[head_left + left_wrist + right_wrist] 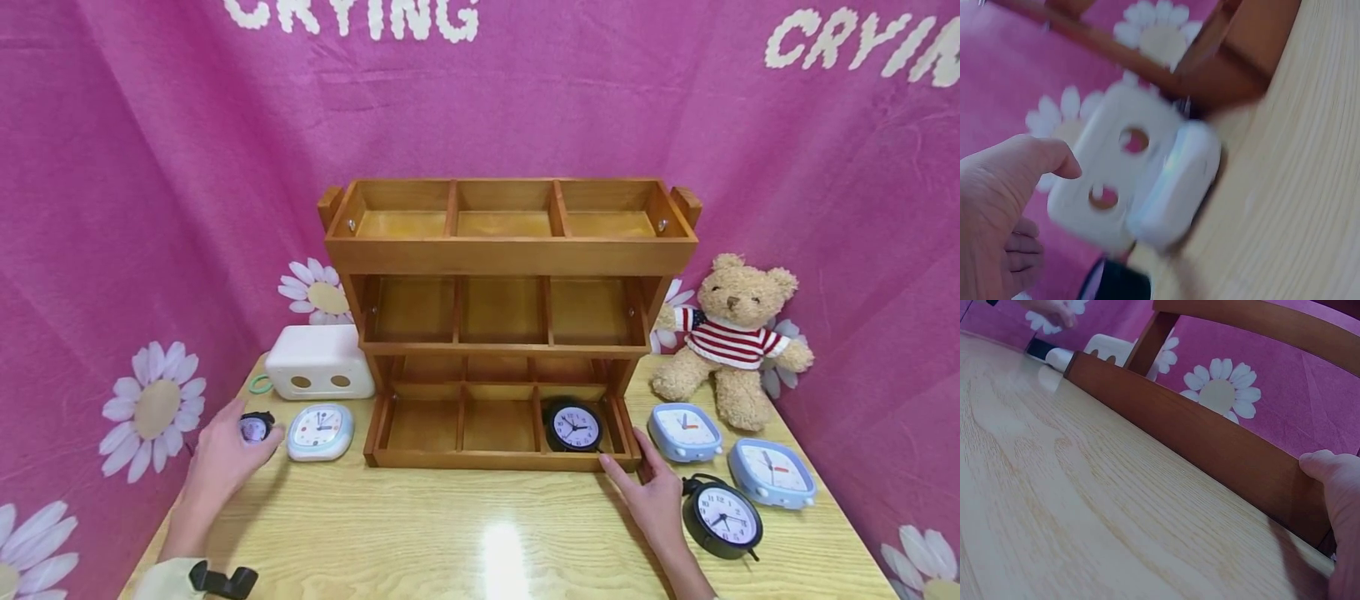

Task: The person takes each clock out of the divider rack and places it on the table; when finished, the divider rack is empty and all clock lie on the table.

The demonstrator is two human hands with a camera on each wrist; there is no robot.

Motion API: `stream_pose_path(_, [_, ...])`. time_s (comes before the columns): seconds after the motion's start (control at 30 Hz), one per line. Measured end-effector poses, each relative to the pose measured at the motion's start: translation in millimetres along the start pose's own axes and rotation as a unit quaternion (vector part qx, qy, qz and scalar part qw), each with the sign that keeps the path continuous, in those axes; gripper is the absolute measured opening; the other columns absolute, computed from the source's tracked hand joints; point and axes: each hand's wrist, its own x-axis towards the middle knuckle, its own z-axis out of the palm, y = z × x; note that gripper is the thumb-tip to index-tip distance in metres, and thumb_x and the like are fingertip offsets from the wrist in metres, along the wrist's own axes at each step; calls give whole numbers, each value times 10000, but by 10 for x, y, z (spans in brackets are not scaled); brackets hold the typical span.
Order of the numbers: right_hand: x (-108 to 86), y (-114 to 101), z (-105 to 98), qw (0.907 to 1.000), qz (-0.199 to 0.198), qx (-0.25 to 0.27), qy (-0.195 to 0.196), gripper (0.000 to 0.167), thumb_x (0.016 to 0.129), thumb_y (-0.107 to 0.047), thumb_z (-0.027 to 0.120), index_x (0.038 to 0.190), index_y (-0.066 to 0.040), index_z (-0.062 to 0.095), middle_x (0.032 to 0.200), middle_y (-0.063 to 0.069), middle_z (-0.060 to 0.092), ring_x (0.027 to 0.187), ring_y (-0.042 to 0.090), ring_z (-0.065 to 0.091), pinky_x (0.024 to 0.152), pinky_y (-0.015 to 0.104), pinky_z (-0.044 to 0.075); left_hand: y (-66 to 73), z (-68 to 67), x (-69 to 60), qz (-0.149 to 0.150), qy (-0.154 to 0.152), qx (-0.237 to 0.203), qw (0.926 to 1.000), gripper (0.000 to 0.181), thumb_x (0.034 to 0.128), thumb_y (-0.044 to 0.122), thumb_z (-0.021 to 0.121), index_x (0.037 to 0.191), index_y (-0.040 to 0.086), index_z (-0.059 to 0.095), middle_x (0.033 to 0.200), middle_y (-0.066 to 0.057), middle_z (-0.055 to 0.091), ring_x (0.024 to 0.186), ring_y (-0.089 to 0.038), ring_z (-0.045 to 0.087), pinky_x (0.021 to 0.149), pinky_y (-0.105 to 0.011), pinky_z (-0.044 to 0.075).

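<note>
My left hand [232,450] is over a small black alarm clock [257,427] at the table's left. In the left wrist view its thumb and loosely curled fingers are apart from that clock [1119,281]. My right hand [652,492] rests at the lower right corner of a brown wooden shelf [510,257], its thumb at the front board and a straight index finger along the side. The right wrist view shows the thumb on the board [1210,434]; the other fingers are mostly hidden. A round black alarm clock [574,427] sits in the bottom right compartment.
A white-and-blue clock [320,432] and a white box with round holes [318,362] stand left of the shelf. To the right are two blue clocks [685,432] [772,473], a black twin-bell alarm clock [722,518] and a teddy bear [731,342]. Pink curtain hangs behind.
</note>
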Motion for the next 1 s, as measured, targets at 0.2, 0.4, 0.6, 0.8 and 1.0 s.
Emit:
stream_pose_path(0.2, [-13, -13, -12, 10000, 13, 33, -36, 717, 856, -88, 872, 1494, -14, 554, 1468, 241, 569, 1358, 288, 528, 990, 67, 434, 422, 187, -36, 470, -110, -256, 9985, 838, 899, 359, 780, 1519, -90, 441, 1513, -346, 473, 1382, -548, 449, 1100, -691, 398])
stream_pose_path(0.4, [-16, -15, -20, 9999, -65, 75, -65, 715, 859, -80, 868, 1490, 14, 545, 1477, 257, 557, 1366, 356, 516, 987, 65, 432, 862, 508, -133, 692, -455, -506, 9953, 841, 890, 389, 793, 1542, -21, 456, 1510, -273, 525, 1361, -496, 510, 1079, -661, 447])
stream_pose_path(0.6, [-21, -15, -27, 9999, -77, 90, -99, 723, 858, -63, 864, 1499, 9, 538, 1480, 260, 554, 1356, 329, 531, 978, 62, 437, 1247, 867, -212, 1115, -604, -901, 9878, 872, 885, 489, 810, 1511, -31, 499, 1509, -243, 543, 1371, -456, 527, 1122, -594, 452])
stream_pose_path(0.8, [-18, -20, -29, 9996, -89, 249, -112, 732, 849, -39, 865, 1496, 31, 529, 1476, 272, 551, 1356, 360, 525, 985, 74, 439, 1623, 1171, -268, 1500, -728, -1132, 9795, 869, 858, 518, 830, 1491, -4, 545, 1480, -194, 589, 1352, -390, 572, 1109, -540, 485])
stream_pose_path(1.0, [-23, -69, -21, 9998, -107, 134, -129, 733, 856, -15, 849, 1501, 57, 508, 1481, 302, 532, 1368, 394, 504, 1000, 83, 422, 1966, 1429, -314, 1578, -1215, -1351, 9706, 878, 873, 544, 806, 1533, 43, 514, 1531, -141, 552, 1389, -353, 543, 1120, -516, 483])
